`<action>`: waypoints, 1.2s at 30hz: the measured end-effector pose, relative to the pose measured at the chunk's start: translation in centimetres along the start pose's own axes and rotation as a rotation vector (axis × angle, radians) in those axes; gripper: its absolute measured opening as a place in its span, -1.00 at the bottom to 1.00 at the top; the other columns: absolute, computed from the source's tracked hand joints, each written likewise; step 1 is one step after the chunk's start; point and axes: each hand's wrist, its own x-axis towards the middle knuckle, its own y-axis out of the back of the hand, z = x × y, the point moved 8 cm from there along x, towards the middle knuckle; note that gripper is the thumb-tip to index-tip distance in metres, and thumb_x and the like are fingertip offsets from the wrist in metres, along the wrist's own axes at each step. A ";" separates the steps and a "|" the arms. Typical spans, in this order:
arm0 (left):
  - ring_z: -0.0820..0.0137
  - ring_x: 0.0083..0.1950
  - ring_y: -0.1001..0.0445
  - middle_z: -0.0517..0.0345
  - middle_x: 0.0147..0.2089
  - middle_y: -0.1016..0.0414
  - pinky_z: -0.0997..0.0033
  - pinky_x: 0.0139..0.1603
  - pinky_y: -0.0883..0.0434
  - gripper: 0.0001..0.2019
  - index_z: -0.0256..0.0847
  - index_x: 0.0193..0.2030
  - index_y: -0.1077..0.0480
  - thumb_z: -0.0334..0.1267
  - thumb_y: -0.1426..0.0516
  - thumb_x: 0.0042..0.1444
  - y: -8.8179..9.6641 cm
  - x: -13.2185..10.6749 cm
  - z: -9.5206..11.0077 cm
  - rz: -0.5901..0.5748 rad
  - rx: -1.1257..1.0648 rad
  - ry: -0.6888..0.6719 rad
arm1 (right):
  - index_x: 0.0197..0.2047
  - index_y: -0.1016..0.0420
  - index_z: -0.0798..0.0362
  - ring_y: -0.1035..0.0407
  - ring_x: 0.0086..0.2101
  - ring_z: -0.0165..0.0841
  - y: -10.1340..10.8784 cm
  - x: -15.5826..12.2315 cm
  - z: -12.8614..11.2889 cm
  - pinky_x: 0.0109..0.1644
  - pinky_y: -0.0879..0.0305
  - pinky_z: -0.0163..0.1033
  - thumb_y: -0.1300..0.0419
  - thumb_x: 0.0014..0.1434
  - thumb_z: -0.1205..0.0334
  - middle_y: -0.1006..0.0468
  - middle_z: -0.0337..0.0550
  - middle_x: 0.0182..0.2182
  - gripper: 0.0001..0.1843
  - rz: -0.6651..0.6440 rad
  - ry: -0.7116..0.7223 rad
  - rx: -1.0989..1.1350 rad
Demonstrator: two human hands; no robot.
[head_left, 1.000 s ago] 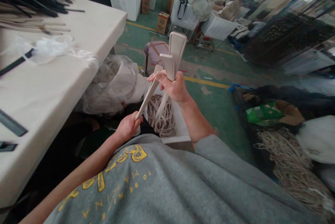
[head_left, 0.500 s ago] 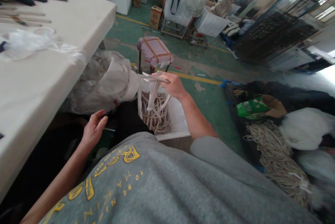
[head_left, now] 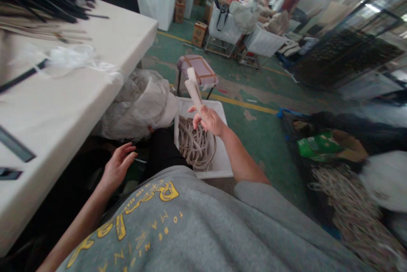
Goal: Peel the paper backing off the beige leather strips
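My right hand [head_left: 208,120] is closed around a couple of flat cream-coloured strips [head_left: 193,86] that stick up from my fist, over a white bin [head_left: 220,153] on the floor. The bin holds a tangle of similar beige strips [head_left: 195,145]. My left hand [head_left: 118,166] hangs open and empty with its fingers spread, low beside the table's edge and above dark cloth under the table. It touches nothing.
A white table [head_left: 73,93] on my left carries black and tan sticks [head_left: 38,4] and clear plastic [head_left: 68,57]. A plastic-wrapped bundle [head_left: 140,102] lies under it. Beyond the bin stands a taped stool [head_left: 199,70]. Heaps of cord [head_left: 349,204] lie at right; people work at the back.
My left hand let go of the strip it held a second ago and dropped open beside the table. My right hand dipped toward the bin, then rose with the strips pointing up.
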 end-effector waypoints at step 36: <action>0.26 -0.34 -0.60 0.03 -0.38 -0.60 0.38 -0.38 -0.48 -0.62 -0.02 -0.33 -0.61 0.23 -0.21 0.15 13.2 -21.7 21.4 -0.039 -0.183 -0.767 | -0.27 -0.41 0.10 -0.33 -0.66 -0.49 -27.9 -0.1 4.0 -0.55 -0.21 -0.38 -0.23 0.19 -0.31 -0.53 -0.23 -0.56 -0.44 -0.698 -0.280 0.320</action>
